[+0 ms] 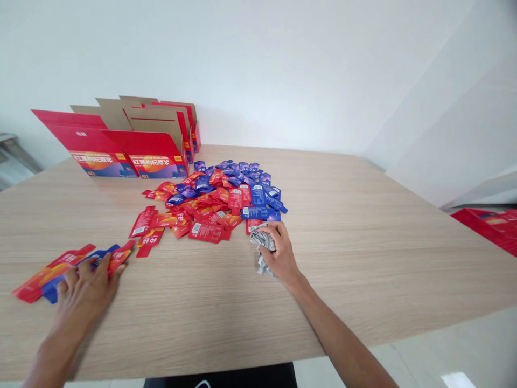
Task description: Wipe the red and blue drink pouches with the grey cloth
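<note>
Left hand (83, 291) lies flat and open, fingers spread on a row (40, 277) of red and blue sachets (121, 254) at the table's (363, 242) left, gripping nothing; right hand (281, 253) curls shut over a foil bunch (262, 241) at the near rim of the pile (222, 196), boxes (129, 148) beyond. Sachets look light, thin and slick, apt to slide, so best pinched at a sealed end. Row's long axis runs near-left to far-right, each sachet flat along it.
</note>
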